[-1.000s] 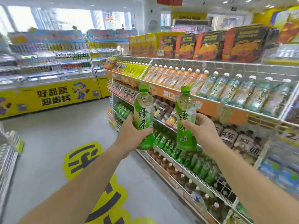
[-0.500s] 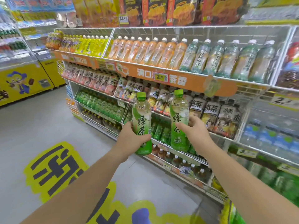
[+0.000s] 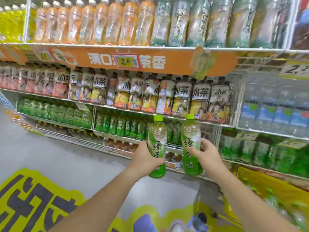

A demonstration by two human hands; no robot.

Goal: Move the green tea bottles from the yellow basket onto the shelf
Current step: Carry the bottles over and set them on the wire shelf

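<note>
Two green tea bottles with green caps stand upright in front of the shelf unit. My left hand (image 3: 144, 158) grips the left bottle (image 3: 157, 139) around its lower half. My right hand (image 3: 204, 155) grips the right bottle (image 3: 190, 136) the same way. Both bottles are held just before the third shelf (image 3: 173, 146), where a row of similar green tea bottles (image 3: 120, 125) stands and a bare wire gap shows behind my hands. The yellow basket (image 3: 267, 185) sits low at the right, blurred, with several green-capped bottles inside.
Above are shelves of iced tea bottles (image 3: 182, 97), orange drinks (image 3: 115, 22) and an orange price banner (image 3: 127, 61). Water bottles (image 3: 274, 113) fill the right bay. A yellow floor sticker (image 3: 36, 201) lies on the grey floor; shoes (image 3: 177, 227) show at the bottom.
I have come closer to the shelf and the view has turned right and down. Both bottles have dropped from the iced tea row to the green tea shelf level.
</note>
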